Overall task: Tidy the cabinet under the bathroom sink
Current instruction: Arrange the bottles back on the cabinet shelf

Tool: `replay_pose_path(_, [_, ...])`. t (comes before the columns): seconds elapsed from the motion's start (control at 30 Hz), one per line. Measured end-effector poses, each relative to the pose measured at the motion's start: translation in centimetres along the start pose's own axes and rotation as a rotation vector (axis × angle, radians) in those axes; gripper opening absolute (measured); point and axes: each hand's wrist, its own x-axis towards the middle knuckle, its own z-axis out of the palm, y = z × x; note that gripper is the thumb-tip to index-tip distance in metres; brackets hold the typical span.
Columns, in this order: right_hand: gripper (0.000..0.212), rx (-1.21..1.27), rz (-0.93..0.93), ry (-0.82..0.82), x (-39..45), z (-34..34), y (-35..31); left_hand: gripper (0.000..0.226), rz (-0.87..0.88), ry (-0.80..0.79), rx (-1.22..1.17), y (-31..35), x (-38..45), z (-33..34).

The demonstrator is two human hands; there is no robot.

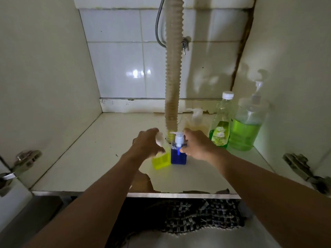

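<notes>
Both hands are in the cabinet, near the drain hose (pixel 173 68). The left hand (pixel 146 143) grips the yellow bottle (pixel 161 160) by its pump; the right hand (pixel 196 144) has its fingers curled round the blue bottle (pixel 178 157), which stands on the cabinet floor (pixel 100 147) touching the yellow one. Both look light, rigid plastic, perhaps slick; holding the square bodies seems safer than the pumps.
</notes>
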Motion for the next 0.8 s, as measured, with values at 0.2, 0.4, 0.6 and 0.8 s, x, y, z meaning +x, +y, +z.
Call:
replay_pose_path(0.2, [0.040, -0.106, -0.020, 0.045, 3.9, 0.5, 0.2, 0.056, 0.006, -0.129, 0.103, -0.2, 5.3, -0.9])
replay_pose_path(0.4, [0.043, -0.184, 0.017, 0.059, 5.3, 0.7, 0.1, 0.067, -0.004, -0.133, 0.226, -0.2, 7.8, -1.0])
replay_pose_path(0.6, [0.041, -0.219, 0.073, 0.077, 6.0, 0.5, 0.3, 0.082, -0.028, -0.136, 0.296, 0.2, 8.4, -1.0])
replay_pose_path(0.8, [0.044, -0.135, 0.062, 0.080, 4.8, 0.7, -0.3, 0.114, -0.113, -0.101, 0.255, 0.9, 7.3, -1.1])
